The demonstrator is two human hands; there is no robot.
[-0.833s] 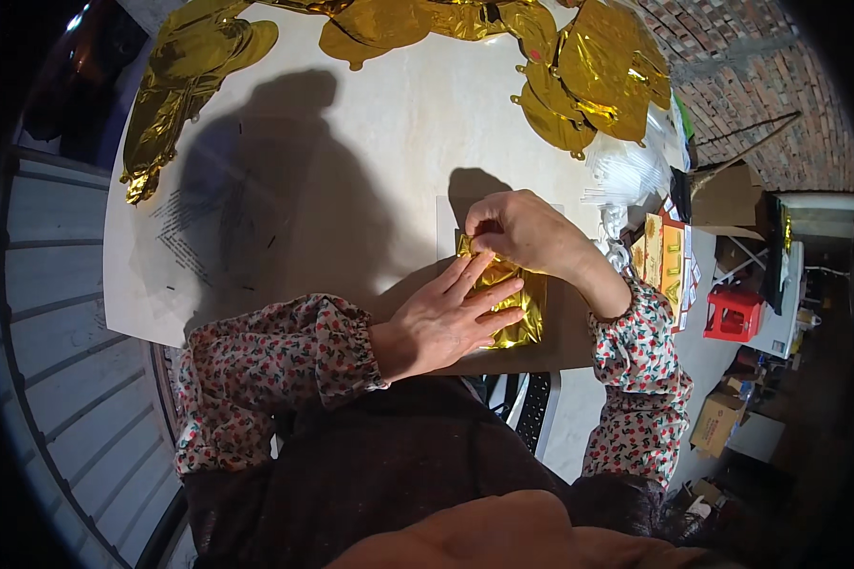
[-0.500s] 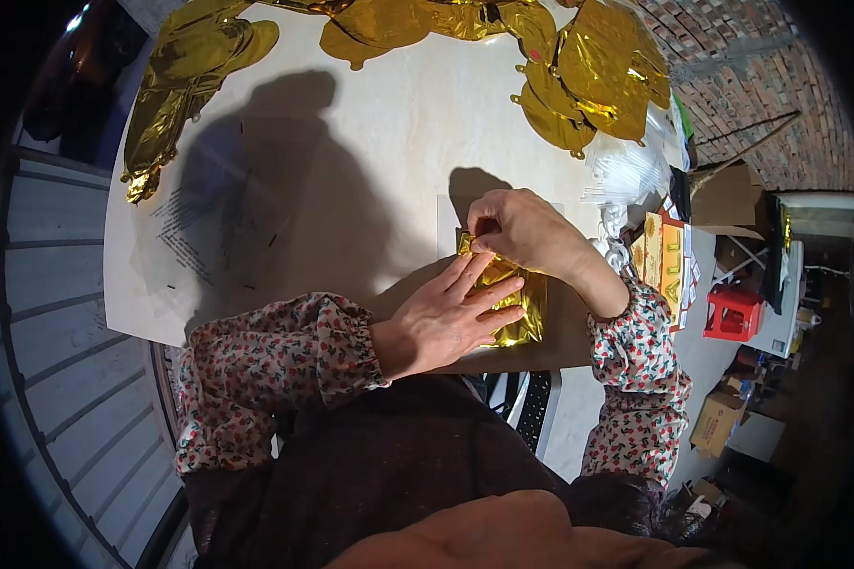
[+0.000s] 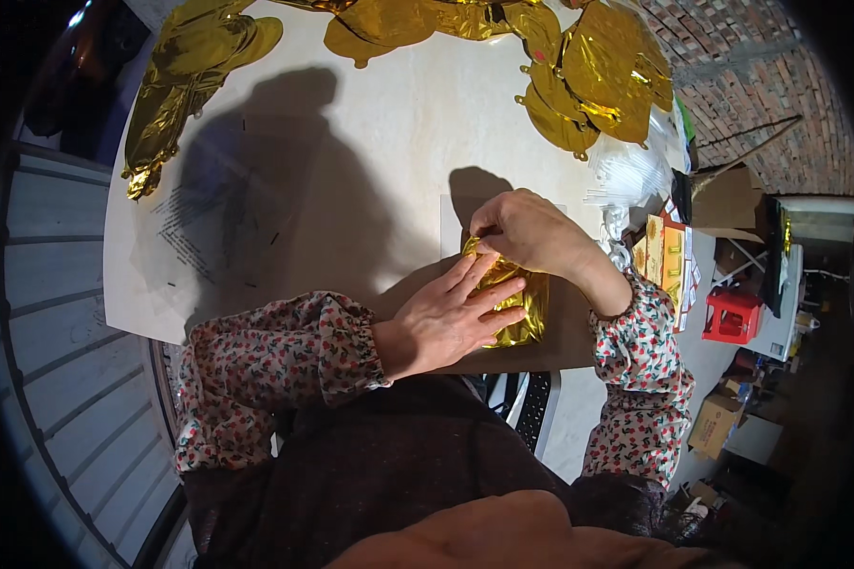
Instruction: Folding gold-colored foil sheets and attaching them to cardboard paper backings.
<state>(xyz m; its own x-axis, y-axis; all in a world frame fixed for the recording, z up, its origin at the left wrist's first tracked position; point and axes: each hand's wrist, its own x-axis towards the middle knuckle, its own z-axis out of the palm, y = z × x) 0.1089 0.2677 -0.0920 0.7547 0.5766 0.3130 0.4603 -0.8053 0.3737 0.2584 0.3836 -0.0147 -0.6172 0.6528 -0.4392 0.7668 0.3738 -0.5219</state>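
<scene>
A folded gold foil balloon (image 3: 527, 324) lies near the front edge of the pale table (image 3: 389, 161), partly covered by my hands. With fingers spread, my left hand (image 3: 446, 318) rests flat on the foil's left side. My right hand (image 3: 531, 232) pinches the foil's upper left corner between thumb and fingers, just above my left fingertips. Under the foil, a clear plastic bag (image 3: 451, 216) shows at its upper left. Part of the foil is hidden beneath both hands.
More flat gold foil balloons (image 3: 603, 66) are spread along the far edge. Clear bags with print (image 3: 194, 237) lie at left. White straws (image 3: 631, 171) and printed cards (image 3: 672, 256) sit at right. Beyond the table stand a red stool (image 3: 731, 315) and cardboard boxes (image 3: 714, 424).
My right fingers have shifted slightly at the foil's upper corner, which now looks more bent over. My left hand stays in place.
</scene>
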